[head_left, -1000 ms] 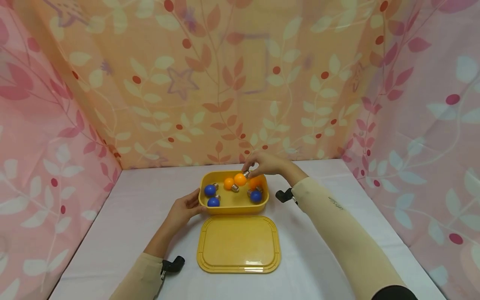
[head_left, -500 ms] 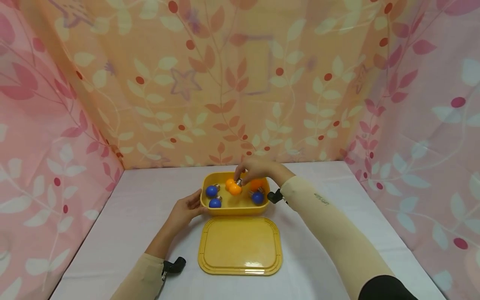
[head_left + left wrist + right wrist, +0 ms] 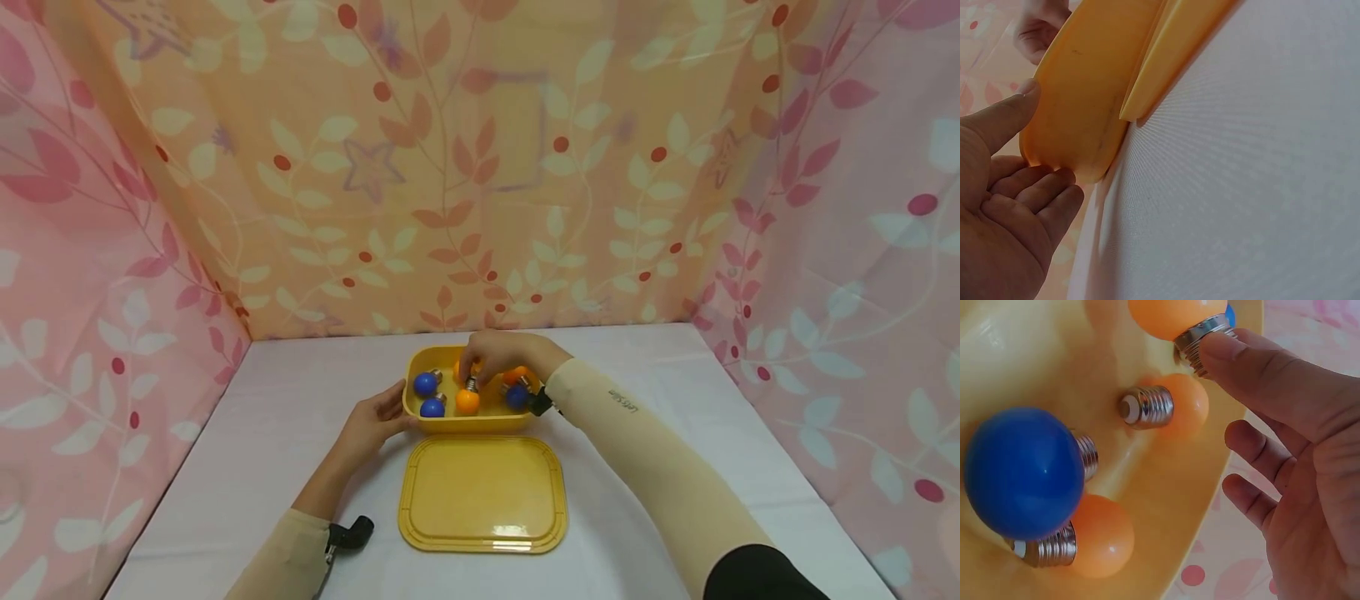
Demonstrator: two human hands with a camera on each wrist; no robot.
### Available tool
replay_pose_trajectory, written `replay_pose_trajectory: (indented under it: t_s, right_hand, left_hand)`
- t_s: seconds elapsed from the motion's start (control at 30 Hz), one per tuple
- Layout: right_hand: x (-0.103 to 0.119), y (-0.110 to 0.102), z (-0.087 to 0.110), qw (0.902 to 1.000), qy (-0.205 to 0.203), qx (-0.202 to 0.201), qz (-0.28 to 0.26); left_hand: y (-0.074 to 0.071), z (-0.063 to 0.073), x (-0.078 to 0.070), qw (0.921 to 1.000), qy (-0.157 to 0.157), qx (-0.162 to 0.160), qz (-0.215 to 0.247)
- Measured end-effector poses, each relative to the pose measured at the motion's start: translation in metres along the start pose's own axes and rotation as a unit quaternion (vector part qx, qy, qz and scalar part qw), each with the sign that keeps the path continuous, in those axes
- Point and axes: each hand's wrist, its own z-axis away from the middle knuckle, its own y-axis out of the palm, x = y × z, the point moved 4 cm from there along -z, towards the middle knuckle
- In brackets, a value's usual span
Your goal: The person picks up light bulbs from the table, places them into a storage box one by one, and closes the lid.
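Observation:
My right hand (image 3: pixel 502 354) pinches an orange light bulb (image 3: pixel 467 403) by its silver screw base, inside the yellow box (image 3: pixel 480 424). In the right wrist view, the thumb lies along the metal threads while the other fingers stay spread apart. My left hand (image 3: pixel 367 425) holds the box at its left front corner, thumb at the rim and fingers against the end wall. Two blue bulbs (image 3: pixel 425 383) lie at the box's left side. At its right, a blue bulb (image 3: pixel 1025 472) rests beside an orange bulb (image 3: pixel 1107 537); another orange bulb (image 3: pixel 1191 403) lies near the back wall.
A flat yellow lid (image 3: pixel 482 496) lies on the white table (image 3: pixel 622 517) just in front of the box. Patterned cloth (image 3: pixel 480 208) hangs behind and on both sides. Dark camera mounts (image 3: pixel 351 533) stick out from the wrists.
My right hand has carried the orange bulb from the back of the box forward and slightly left, lowering it toward the middle front. My left hand keeps its place at the corner.

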Motion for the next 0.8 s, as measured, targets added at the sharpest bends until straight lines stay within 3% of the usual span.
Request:
replay_pose_trajectory:
  t_s: [0.37,0.5,0.8]
  right_hand:
    - [0.003,0.011,-0.002,0.9995,0.023,0.019,-0.008]
    - [0.006,0.010,0.000,0.9999,0.009,0.014,-0.005]
    - [0.010,-0.003,0.017,0.9987,-0.004,-0.049,-0.009]
  left_hand:
    - [-0.001,0.000,-0.001,0.9999,-0.011,-0.007,-0.010]
    - [-0.001,0.001,-0.002,0.9998,-0.015,-0.010,-0.012]
    - [-0.003,0.000,-0.001,0.9996,-0.010,-0.009,-0.026]
